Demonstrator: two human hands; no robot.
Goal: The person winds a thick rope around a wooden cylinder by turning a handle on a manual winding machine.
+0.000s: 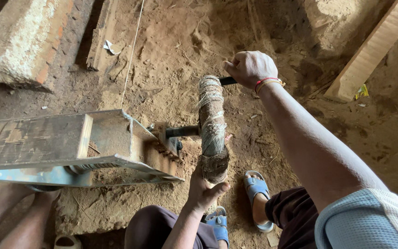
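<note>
Gripping the near end of a rope-wrapped crank bar (212,127), the left hand (203,189) closes around it from below. The right hand (249,68) is clenched on the dark handle (228,81) at the bar's far end. A shaft (181,131) joins the bar to a metal machine (70,145) standing on sandy ground (171,50); how it attaches is hard to see. Blue sandals (256,186) rest just beside.

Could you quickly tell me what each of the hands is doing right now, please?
Left hand: closed around the lower end of the fibre-wrapped bar.
Right hand: closed on the dark handle at the bar's upper end.
</note>
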